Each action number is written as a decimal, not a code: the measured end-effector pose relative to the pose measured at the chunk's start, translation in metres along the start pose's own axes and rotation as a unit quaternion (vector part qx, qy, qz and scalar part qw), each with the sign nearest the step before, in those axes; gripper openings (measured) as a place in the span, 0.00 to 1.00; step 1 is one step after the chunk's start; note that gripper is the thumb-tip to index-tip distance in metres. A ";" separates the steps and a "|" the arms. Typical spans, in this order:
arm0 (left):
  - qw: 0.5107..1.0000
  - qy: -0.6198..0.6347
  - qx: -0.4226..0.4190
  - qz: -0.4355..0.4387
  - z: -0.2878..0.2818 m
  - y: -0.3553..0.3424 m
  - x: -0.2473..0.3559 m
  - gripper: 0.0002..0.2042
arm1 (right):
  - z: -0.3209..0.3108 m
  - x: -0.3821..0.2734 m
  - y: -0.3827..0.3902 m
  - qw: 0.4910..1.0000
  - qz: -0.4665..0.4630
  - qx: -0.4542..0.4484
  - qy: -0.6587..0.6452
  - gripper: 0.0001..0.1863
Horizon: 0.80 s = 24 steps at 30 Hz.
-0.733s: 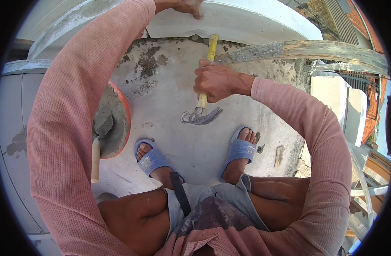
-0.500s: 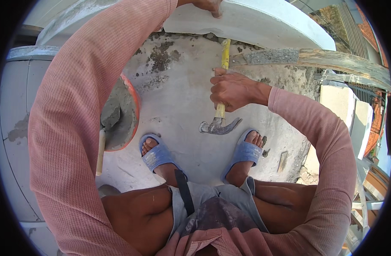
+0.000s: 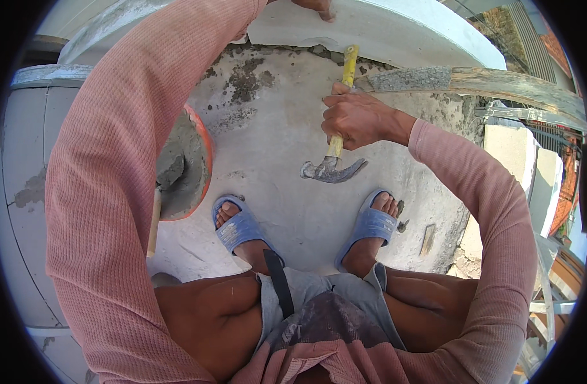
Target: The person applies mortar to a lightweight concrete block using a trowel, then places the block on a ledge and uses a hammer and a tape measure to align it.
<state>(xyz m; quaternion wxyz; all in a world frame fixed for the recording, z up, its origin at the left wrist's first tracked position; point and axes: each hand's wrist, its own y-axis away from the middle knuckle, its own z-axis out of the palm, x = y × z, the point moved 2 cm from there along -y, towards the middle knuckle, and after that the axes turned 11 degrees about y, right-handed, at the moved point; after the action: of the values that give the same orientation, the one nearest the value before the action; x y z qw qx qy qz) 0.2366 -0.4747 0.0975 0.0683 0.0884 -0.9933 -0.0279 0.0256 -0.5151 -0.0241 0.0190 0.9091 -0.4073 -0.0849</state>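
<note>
The right hand (image 3: 357,118) on my feed was closed firmly round the handle of a hammer (image 3: 335,146); the left hand (image 3: 316,5) was cut by the upper edge, its fingers over the face of a curved white slab (image 3: 383,32), and I could not tell whether they gripped it.

Working outward from the wearer, I counted one pair of grey shorts (image 3: 306,281) and two blue sandals (image 3: 243,230), one on each foot. To the left, partly behind the sleeve, stood one orange-rimmed bucket (image 3: 210,160) of wet grey mortar (image 3: 191,166), with one pale tool handle (image 3: 154,224) leaning across its edge. To the right, one small wood scrap (image 3: 428,239) lay on the pale floor (image 3: 274,128). The single hammer was held above that floor, between the bucket and one long wooden plank (image 3: 517,88), its near end crusted grey. The one slab I could see under the left hand rose beyond.

Against the frame half a second earlier, I saw the right hand and hammer farther from the sandals, leaving a wider gap to the feet. The handle leaned more to the right, and its end now overlapped the slab's lower edge in my view.

The hammer's long axis ran away from the wearer, slightly rightward: head nearest the feet, butt toward the slab. Its striking face pointed left, its claw right.
</note>
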 end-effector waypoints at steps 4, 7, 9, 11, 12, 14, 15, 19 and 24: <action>1.000 0.001 0.013 0.003 0.005 -0.002 0.002 0.52 | 0.008 -0.008 0.006 1.000 -0.009 0.012 0.003 0.09; 1.000 0.006 0.005 0.020 0.010 -0.006 0.001 0.51 | -0.015 -0.037 0.020 0.998 -0.054 0.037 -0.016 0.11; 0.998 -0.011 0.052 0.028 0.027 -0.008 -0.017 0.49 | -0.026 -0.058 0.040 0.997 -0.065 0.026 -0.018 0.11; 0.997 0.007 0.071 0.024 0.037 -0.012 -0.028 0.59 | -0.027 -0.074 0.065 0.997 -0.069 0.017 -0.029 0.12; 0.998 -0.010 0.059 0.014 0.037 -0.014 -0.024 0.61 | -0.025 -0.079 0.089 0.997 -0.056 -0.021 -0.041 0.11; 0.999 0.000 0.031 -0.013 0.032 -0.018 -0.018 0.60 | -0.015 -0.086 0.135 0.996 -0.020 -0.074 -0.049 0.11; 0.999 -0.005 0.026 -0.019 0.032 -0.022 -0.015 0.60 | -0.008 -0.087 0.158 0.996 -0.002 -0.074 -0.052 0.11; 0.995 -0.033 0.073 0.060 0.032 -0.044 0.013 0.58 | 0.011 -0.084 0.215 0.992 0.076 -0.102 -0.006 0.11; 0.989 -0.044 0.112 0.090 0.045 -0.074 0.026 0.52 | 0.033 -0.072 0.226 0.995 0.046 -0.085 0.003 0.09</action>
<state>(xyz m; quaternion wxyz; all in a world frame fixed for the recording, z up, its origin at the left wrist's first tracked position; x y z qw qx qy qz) 0.2176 -0.5504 0.0517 0.0166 0.0044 -0.9961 0.0863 -0.1935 -0.6111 -0.0230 0.1008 0.8847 -0.4403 -0.1156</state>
